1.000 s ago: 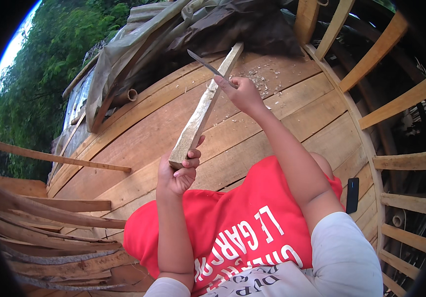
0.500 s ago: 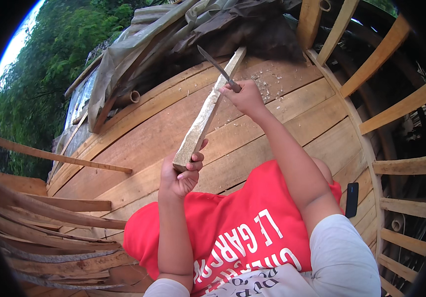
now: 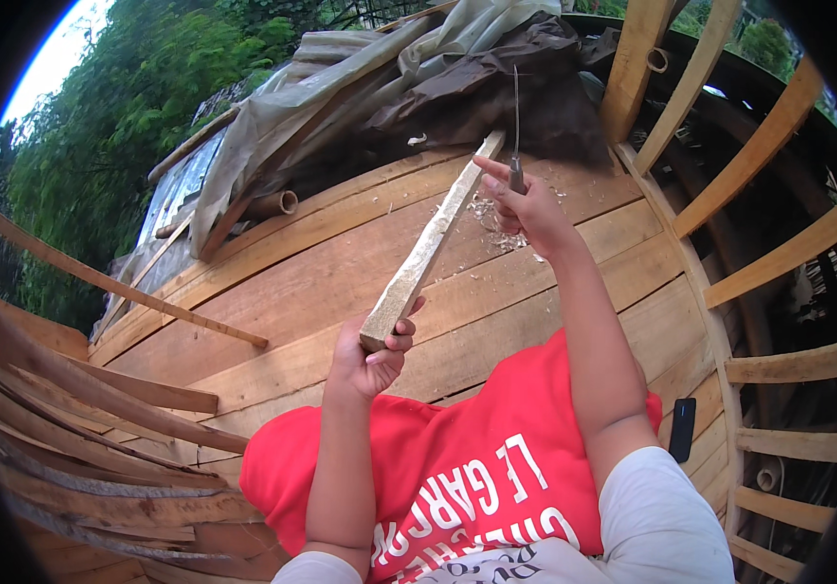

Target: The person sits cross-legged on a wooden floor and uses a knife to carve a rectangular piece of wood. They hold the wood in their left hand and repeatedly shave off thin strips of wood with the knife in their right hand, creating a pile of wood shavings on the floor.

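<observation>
My left hand (image 3: 372,355) is closed around the near end of a long squared piece of wood (image 3: 428,248). The stick slants away to the upper right, and its upper face is pale and freshly cut. In my right hand (image 3: 527,209) is the dark handle of a knife (image 3: 516,122), whose thin blade points up and away. My right index finger stretches toward the stick near its far end; whether it touches the wood I cannot tell. The blade stands to the right of the stick's far tip.
Wood shavings (image 3: 487,216) lie on the plank floor (image 3: 341,263) beyond my knees. A dark tarp (image 3: 467,102) bunches at the far edge, beside a bamboo tube (image 3: 282,202). Slatted rails (image 3: 779,229) run along the right, near a black phone (image 3: 682,428). Stacked boards (image 3: 97,457) fill the left.
My right hand has moved up the stick to its far end, and the knife has swung from lying across the wood to upright beside it. The index finger is now stretched out.
</observation>
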A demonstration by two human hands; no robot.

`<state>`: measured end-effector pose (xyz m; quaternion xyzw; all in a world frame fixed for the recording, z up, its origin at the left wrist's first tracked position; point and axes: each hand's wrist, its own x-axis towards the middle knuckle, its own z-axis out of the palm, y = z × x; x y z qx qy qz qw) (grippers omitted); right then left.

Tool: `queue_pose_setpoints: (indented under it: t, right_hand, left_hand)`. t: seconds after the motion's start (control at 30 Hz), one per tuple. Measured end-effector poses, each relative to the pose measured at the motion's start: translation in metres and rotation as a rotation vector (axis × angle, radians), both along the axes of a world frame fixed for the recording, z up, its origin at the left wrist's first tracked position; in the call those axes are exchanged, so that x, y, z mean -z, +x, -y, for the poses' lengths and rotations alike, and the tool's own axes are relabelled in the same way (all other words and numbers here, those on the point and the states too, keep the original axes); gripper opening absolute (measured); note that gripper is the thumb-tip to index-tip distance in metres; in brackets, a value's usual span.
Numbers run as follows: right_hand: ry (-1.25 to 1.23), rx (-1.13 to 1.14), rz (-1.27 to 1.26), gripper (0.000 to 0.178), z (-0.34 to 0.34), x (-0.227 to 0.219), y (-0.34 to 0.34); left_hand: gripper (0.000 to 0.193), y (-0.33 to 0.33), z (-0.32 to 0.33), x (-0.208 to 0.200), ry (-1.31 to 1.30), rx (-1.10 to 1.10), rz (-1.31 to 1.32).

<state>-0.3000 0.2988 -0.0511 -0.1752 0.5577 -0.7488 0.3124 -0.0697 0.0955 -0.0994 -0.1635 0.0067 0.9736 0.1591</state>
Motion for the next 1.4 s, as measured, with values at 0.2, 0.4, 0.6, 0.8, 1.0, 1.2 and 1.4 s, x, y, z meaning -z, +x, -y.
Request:
queue_pose_setpoints:
  t: [0.2,0.4,0.6,0.8,1.0,1.2,1.4]
  right_hand:
    - [-0.602,-0.196,-0.057,0.054,-0.019,-0.033,0.02]
    - [-1.152,-0.78,-0.416,0.053,-0.043,-0.147,0.105]
    - [-1.049,-0.757,-0.483,0.025,-0.069,-0.17,0.163]
    - [-1.028,-0.68,-0.494,0.019,-0.07,-0.17,0.175]
    - [-0.903,-0.819,-0.525,0.015,-0.089,-0.172,0.169]
    - [-1.062,-0.586,-0.553,0.055,-0.068,-0.157,0.124]
    - [0.027,0.029,-0.266,0.035,-0.046,-0.091,0.066]
  left_hand:
    - [0.052,0.003,0.001,0.006,0.033,-0.031,-0.054]
    - [0.054,0.006,0.002,0.007,-0.002,-0.053,-0.055]
    - [0.051,0.004,0.0,0.006,-0.029,-0.043,-0.03]
    - [0.047,0.003,0.001,0.003,-0.068,-0.029,0.0]
    - [0.05,0.004,0.002,0.002,-0.128,-0.048,0.004]
    - [0.053,0.002,-0.008,-0.016,-0.388,-0.181,0.001]
    - [0.063,0.006,-0.002,-0.021,-0.443,-0.458,-0.108]
